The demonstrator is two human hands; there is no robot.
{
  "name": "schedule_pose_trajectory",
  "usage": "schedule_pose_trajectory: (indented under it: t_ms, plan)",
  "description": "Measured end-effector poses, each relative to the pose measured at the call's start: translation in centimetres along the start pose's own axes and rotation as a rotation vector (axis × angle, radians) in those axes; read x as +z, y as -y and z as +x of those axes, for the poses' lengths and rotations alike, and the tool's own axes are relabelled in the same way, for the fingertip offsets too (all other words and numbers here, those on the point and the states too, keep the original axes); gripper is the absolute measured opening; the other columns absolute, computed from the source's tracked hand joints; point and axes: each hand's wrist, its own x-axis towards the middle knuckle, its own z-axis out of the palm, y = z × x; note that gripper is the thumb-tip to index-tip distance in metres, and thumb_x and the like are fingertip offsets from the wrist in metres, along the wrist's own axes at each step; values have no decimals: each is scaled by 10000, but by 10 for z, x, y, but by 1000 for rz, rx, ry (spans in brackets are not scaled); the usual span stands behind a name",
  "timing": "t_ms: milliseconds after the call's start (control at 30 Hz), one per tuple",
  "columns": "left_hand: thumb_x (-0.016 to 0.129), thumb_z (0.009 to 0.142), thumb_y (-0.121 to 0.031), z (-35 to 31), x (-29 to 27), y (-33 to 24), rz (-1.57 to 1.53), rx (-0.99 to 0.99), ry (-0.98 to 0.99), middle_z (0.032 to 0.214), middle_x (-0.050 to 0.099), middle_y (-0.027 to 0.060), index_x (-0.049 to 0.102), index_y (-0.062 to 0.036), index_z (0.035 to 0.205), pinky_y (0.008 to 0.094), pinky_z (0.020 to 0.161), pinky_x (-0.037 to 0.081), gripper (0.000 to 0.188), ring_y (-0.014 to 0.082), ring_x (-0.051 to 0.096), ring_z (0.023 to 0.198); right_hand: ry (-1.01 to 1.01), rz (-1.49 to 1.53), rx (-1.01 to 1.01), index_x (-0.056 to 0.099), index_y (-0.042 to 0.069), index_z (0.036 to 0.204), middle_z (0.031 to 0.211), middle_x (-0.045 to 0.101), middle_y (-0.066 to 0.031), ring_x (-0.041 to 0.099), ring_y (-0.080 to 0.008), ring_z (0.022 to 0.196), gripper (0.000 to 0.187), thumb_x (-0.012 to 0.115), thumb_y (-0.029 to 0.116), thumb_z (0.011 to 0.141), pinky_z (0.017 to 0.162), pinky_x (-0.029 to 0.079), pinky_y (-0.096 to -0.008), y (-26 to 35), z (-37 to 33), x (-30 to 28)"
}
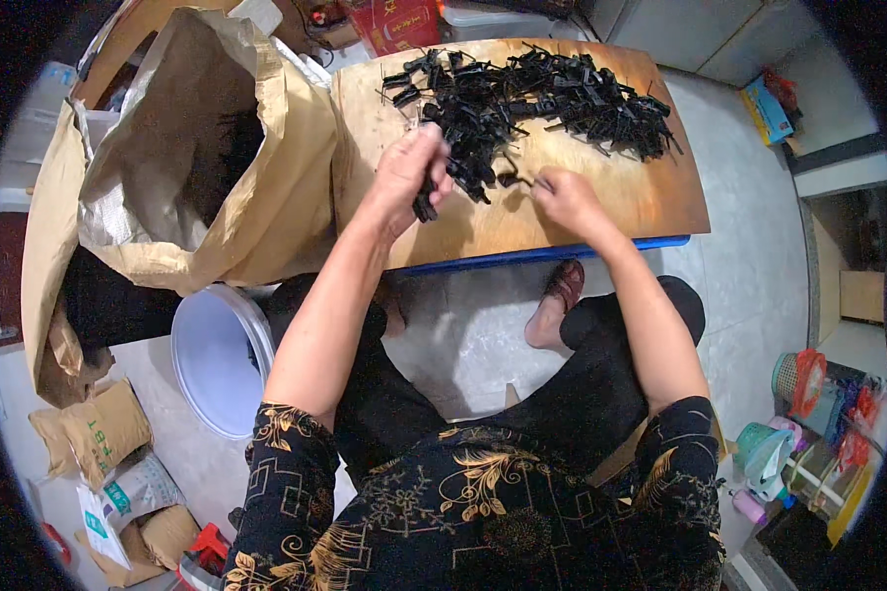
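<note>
My left hand (412, 179) is closed around several small black plastic parts (425, 204), whose ends stick out below the fingers. To its right, my right hand (567, 202) is closed in a pinch over the board, with a thin dark piece (524, 181) reaching out from the fingertips. I cannot make out whether that is a tool or another part. Beyond both hands lies a long heap of black plastic parts (562, 94) with thin prongs, curving across the wooden board (601, 187). Its near end comes down between my hands.
A large open paper sack (296, 187) stands against the board's left side, with dark contents inside. Below it is a white bucket (212, 364). Smaller packed bags (99, 428) lie at lower left. Baskets and spools (769, 453) stand at right. A blue edge (542, 252) runs under the board.
</note>
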Motion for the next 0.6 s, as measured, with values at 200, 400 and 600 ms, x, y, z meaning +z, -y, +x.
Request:
schedule_pose_trajectory:
  t_ms: [200, 400, 600]
  plan:
    - [535, 842, -127, -12, 13, 19, 856, 446, -8, 732, 546, 91, 429, -64, 1240, 333, 589, 475, 417, 212, 582, 636, 184, 980, 253, 502, 91, 891, 665, 560, -10, 418, -22, 444, 134, 610, 126, 819, 378, 283, -154, 36, -1, -34]
    - [613, 781, -68, -11, 18, 25, 1221, 720, 10, 1089, 505, 190, 253, -98, 1363, 363, 767, 471, 685, 308, 560, 893, 326, 1210, 258, 515, 69, 892, 648, 538, -3, 432, -27, 430, 133, 611, 91, 803, 365, 298, -161, 58, 2, -38]
    - [677, 736, -132, -14, 18, 16, 1209, 573, 81, 1195, 472, 203, 231, -98, 1367, 392, 829, 461, 774, 338, 546, 985, 493, 1200, 244, 527, 72, 902, 658, 551, -1, 423, -22, 419, 124, 599, 128, 819, 354, 275, -154, 63, 6, -37]
